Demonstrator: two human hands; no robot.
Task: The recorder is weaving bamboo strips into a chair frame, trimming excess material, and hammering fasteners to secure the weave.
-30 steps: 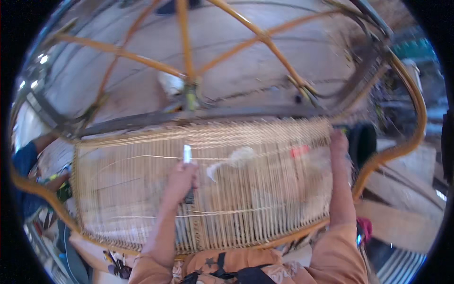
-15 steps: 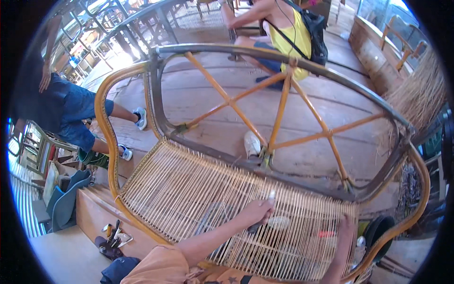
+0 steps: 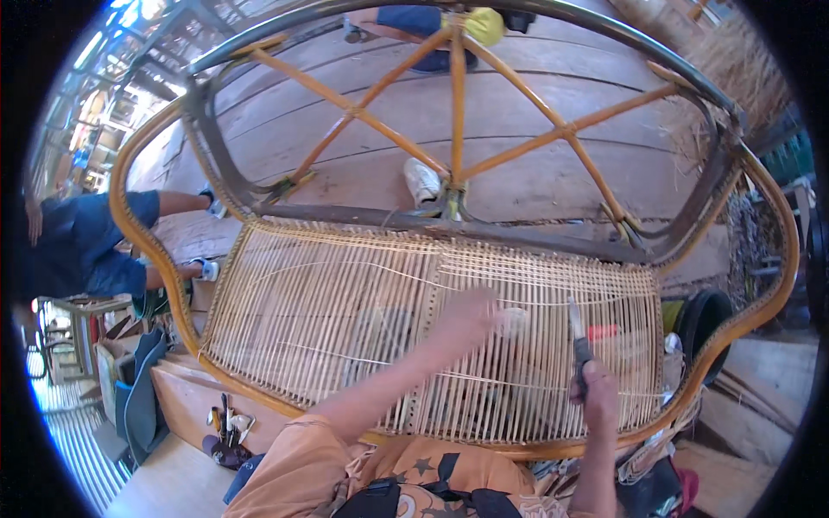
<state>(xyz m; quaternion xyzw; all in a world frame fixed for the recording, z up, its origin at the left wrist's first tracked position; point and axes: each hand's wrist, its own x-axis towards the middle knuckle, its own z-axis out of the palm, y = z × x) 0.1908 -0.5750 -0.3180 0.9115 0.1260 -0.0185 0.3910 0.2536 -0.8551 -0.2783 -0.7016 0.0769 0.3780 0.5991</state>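
Note:
In front of me is the seat of a rattan bench, strung with many thin pale cane strips running front to back. Along the back edge on the right, several crosswise strands are woven in. My right hand is closed round the dark handle of a knife, its blade pointing away from me over the strips. Over the middle of the seat, my left hand is blurred by motion, so its fingers cannot be made out. A loose long strand curves across the left half.
A person in dark blue shorts is at the left. Another person in blue shorts is beyond the backrest. Small tools lie on a wooden box at lower left. A dark bucket stands behind the right armrest.
My view has tipped down toward the seat. The knife, which appeared to be in my left hand, is now in my right. My left hand has moved farther back over the seat.

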